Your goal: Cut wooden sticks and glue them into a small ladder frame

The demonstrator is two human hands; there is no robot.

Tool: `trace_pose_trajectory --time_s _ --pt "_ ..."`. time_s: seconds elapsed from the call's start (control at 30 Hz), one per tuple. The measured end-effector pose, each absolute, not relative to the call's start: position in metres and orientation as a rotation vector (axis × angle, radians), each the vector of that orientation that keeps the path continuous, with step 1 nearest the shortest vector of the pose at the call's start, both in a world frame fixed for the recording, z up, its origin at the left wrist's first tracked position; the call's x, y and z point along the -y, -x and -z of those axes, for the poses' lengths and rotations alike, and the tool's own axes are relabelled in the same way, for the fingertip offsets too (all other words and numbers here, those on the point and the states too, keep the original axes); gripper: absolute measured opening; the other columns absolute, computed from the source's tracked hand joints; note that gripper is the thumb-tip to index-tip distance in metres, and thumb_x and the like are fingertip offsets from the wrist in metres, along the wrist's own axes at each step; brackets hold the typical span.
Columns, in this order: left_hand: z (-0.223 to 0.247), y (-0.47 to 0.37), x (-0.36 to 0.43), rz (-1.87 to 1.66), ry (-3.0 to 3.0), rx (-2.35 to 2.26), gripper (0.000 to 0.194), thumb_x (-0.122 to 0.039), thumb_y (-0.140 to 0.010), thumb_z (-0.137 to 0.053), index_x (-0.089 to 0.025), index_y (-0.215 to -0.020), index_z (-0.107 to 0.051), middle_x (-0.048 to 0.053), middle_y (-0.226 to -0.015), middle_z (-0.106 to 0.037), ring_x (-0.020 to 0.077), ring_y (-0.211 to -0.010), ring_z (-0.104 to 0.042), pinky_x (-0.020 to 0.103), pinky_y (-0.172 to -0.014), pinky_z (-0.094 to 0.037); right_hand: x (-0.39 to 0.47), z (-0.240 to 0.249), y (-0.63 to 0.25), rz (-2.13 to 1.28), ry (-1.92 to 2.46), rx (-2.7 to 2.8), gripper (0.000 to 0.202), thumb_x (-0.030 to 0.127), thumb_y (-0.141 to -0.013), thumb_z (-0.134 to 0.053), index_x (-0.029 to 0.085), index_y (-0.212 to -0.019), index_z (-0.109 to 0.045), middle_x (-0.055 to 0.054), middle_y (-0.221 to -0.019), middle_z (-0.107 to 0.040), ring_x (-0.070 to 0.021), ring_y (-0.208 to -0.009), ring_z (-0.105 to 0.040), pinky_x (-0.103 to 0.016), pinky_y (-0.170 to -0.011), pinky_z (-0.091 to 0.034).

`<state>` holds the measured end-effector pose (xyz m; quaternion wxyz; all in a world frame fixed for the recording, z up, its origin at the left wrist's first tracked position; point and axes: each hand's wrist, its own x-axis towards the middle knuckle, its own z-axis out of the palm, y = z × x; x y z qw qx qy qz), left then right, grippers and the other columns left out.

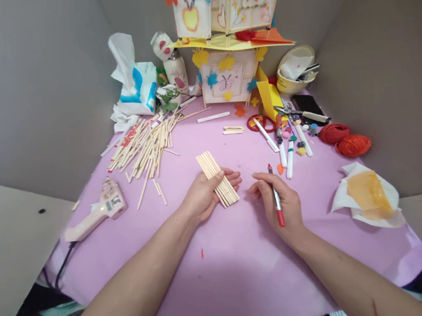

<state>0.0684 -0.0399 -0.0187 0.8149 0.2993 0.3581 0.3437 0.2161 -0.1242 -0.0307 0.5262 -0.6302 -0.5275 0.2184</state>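
Observation:
A flat row of thin wooden sticks (218, 180), lying side by side like a small panel, rests across the palm of my left hand (205, 194), with the thumb pressed on top. My right hand (281, 201) is closed around a red marker (277, 204). Its red tip points up and away, uncapped as far as I can see, and its red end lies over the back of the hand. A gap of purple tablecloth (223, 272) separates the two hands. Beyond the panel lies a short bundle of sticks (233, 130).
Loose sticks (150, 149) and a pink glue gun (99, 212) lie left. A decorated stick house (229, 75) stands behind, near a tissue pack (143, 84). At right are scissors (258, 123), white markers (290, 158), pliers (300, 112), red yarn (353, 145) and stained paper (368, 197).

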Motion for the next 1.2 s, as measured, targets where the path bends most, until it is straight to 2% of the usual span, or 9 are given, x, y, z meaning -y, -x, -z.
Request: trace_pose_trajectory --time_s 0.07,0.17,1.2 --pt "0.0193 -0.0683 0.0394 -0.764 -0.634 -0.746 0.014 -0.019 -0.085 -0.057 -0.008 -0.092 -0.063 0.016 -0.098 -0.07 0.0241 -0.091 -0.068 0.046 -0.091 -0.05 0.1228 0.0323 -0.2182 -0.574 1.567 1.295 0.012 0.031 -0.087 -0.054 0.021 -0.086 -0.06 0.001 -0.069 -0.063 -0.0121 -0.06 -0.056 -0.024 -0.06 -0.045" --pt "0.0208 -0.0695 0.0404 -0.788 -0.636 -0.718 0.015 -0.02 -0.084 -0.06 -0.008 -0.092 -0.064 0.015 -0.098 -0.07 0.0239 -0.093 -0.068 0.046 -0.093 -0.05 0.1219 0.0359 -0.2187 -0.629 1.6 1.344 0.016 0.033 -0.08 -0.063 0.021 -0.076 -0.053 0.003 -0.064 -0.059 -0.0106 -0.054 -0.051 -0.023 -0.054 -0.041" --pt "0.0243 -0.0722 0.0443 -0.787 -0.682 -0.673 0.021 -0.025 -0.082 -0.064 -0.009 -0.096 -0.063 0.015 -0.099 -0.07 0.0238 -0.095 -0.067 0.044 -0.094 -0.049 0.1202 0.0289 -0.2134 -0.666 1.624 1.385 0.019 0.028 -0.076 -0.061 0.022 -0.074 -0.043 0.003 -0.065 -0.057 -0.0111 -0.054 -0.05 -0.023 -0.054 -0.04"
